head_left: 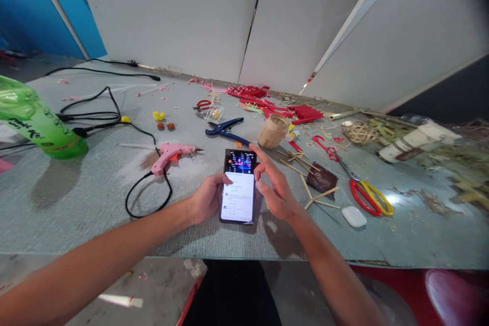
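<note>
A smartphone point(237, 198) with a lit screen is upright in the middle, near the table's front edge. The screen shows a dark video on top and a white list of text below. My left hand point(209, 196) grips the phone's left side, its thumb over the screen; the other fingers are mostly hidden behind. At the upper right corner of the phone is the index fingertip of my right hand point(275, 191), stretched out; whether it touches the glass I cannot tell. My right thumb stands apart, the other fingers are bent, and nothing is held in that hand.
Left of the phone lie a pink glue gun point(171, 155) with a black cord and a green bottle point(42, 122). Blue-handled pliers point(225, 129), a jar point(274, 131) and red strips point(267, 104) lie beyond. Scissors point(369, 196), thin sticks point(319, 196) and a white case point(353, 216) are right.
</note>
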`<action>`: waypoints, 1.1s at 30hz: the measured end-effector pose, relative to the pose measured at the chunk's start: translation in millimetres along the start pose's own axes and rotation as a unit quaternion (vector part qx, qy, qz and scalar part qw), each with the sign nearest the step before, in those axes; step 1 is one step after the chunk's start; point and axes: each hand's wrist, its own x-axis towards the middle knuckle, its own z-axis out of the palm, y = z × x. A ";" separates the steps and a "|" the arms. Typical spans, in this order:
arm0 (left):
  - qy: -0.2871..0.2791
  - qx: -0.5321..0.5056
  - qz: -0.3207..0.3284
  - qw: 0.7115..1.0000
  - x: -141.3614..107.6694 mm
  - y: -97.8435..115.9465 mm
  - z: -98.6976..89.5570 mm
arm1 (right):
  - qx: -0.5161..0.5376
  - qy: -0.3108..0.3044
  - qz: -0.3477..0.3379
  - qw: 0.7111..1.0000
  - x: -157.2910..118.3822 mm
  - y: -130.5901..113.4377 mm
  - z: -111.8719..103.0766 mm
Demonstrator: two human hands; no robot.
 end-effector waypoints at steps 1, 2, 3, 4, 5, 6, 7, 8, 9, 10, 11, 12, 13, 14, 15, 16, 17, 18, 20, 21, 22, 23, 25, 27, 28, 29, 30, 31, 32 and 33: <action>-0.001 0.000 0.000 1.000 -0.1 0.0 -0.1 | 0.001 -0.001 0.001 1.000 -0.1 0.0 0.0; -0.002 -0.001 -0.001 1.000 -0.3 0.0 -0.1 | 0.001 -0.002 0.001 1.000 -0.2 0.1 0.0; -0.003 -0.002 -0.002 1.000 -0.3 0.0 -0.2 | 0.002 -0.003 0.000 1.000 -0.2 0.1 0.0; -0.005 -0.005 -0.003 1.000 -0.2 0.0 -0.3 | 0.002 -0.003 -0.001 1.000 -0.2 0.1 0.0; -0.007 -0.007 -0.003 1.000 0.0 0.0 -0.6 | 0.002 -0.002 -0.001 1.000 -0.1 0.0 0.1; -0.008 -0.008 -0.001 1.000 0.3 -0.1 -0.9 | 0.002 -0.002 -0.001 1.000 0.0 0.0 0.1; -0.009 -0.009 0.000 1.000 0.6 -0.2 -1.4 | 0.002 -0.001 -0.001 1.000 0.0 -0.1 0.2; -0.014 -0.009 0.001 1.000 1.0 -0.3 -2.0 | 0.003 -0.001 -0.001 1.000 0.0 -0.2 0.3; -0.021 -0.010 0.001 1.000 1.3 -0.5 -2.6 | 0.005 -0.002 0.000 1.000 0.0 -0.3 0.3; -0.033 -0.012 0.000 0.999 1.5 -0.6 -3.2 | 0.006 -0.003 0.001 1.000 0.0 -0.4 0.3; -0.045 -0.015 -0.001 0.999 1.7 -0.7 -3.8 | 0.007 -0.003 0.002 1.000 0.0 -0.5 0.3; -0.055 -0.017 -0.003 0.998 1.8 -0.8 -4.1 | 0.006 -0.004 0.003 1.000 0.1 -0.5 0.3; -0.060 -0.017 -0.003 0.998 1.8 -0.8 -4.3 | 0.006 -0.005 0.003 1.000 0.1 -0.4 0.3; -0.059 -0.016 -0.002 0.998 1.7 -0.8 -4.1 | 0.005 -0.005 0.003 1.000 0.2 -0.3 0.3; -0.053 -0.013 -0.002 0.998 1.5 -0.7 -3.7 | 0.005 -0.005 0.002 1.000 0.3 -0.2 0.2; -0.044 -0.011 -0.002 0.999 1.3 -0.5 -3.0 | 0.005 -0.004 0.001 1.000 0.3 -0.1 0.1; -0.032 -0.009 -0.002 0.999 0.9 -0.3 -2.1 | 0.005 -0.004 0.001 1.000 0.4 0.1 0.0; -0.021 -0.008 -0.003 1.000 0.4 -0.1 -1.2 | 0.004 -0.003 0.001 1.000 0.4 0.1 -0.1; -0.006 -0.009 -0.003 1.000 -0.5 0.3 0.7 | 0.002 -0.002 0.001 1.000 0.2 0.2 -0.4; 0.000 -0.010 -0.001 1.000 -0.9 0.5 1.3 | 0.000 -0.002 0.000 1.000 0.0 0.1 -0.5; 0.002 -0.010 0.000 1.000 -1.1 0.6 1.7 | -0.001 -0.002 0.000 1.000 -0.1 0.0 -0.6; 0.005 -0.011 0.001 1.000 -1.3 0.6 1.8 | -0.001 -0.002 0.000 1.000 -0.3 -0.2 -0.6; 0.008 -0.011 0.000 1.000 -1.1 0.5 1.3 | -0.003 -0.003 0.002 1.000 -0.4 -0.8 -0.5; 0.005 -0.008 -0.001 1.000 -0.5 0.2 0.5 | -0.004 -0.002 0.007 1.000 -0.2 -1.4 -0.2; 0.001 -0.007 0.001 1.000 -0.3 0.2 0.3 | -0.004 -0.002 0.008 1.000 0.0 -1.7 -0.1; -0.005 -0.007 0.003 1.000 -0.3 0.2 0.3 | -0.005 -0.002 0.009 1.000 0.3 -1.9 0.0; -0.011 -0.009 0.005 1.000 -0.5 0.4 0.6 | -0.006 -0.002 0.007 1.000 0.5 -1.9 0.0; -0.017 -0.012 0.005 1.000 -1.0 0.7 1.3 | -0.006 -0.002 0.005 1.000 0.7 -1.8 -0.1; -0.023 -0.017 0.004 1.000 -1.8 1.1 2.1 | -0.006 -0.001 0.001 1.000 0.9 -1.7 -0.3; -0.026 -0.021 0.002 0.999 -2.7 1.6 3.0 | -0.005 -0.001 -0.004 1.000 0.9 -1.6 -0.5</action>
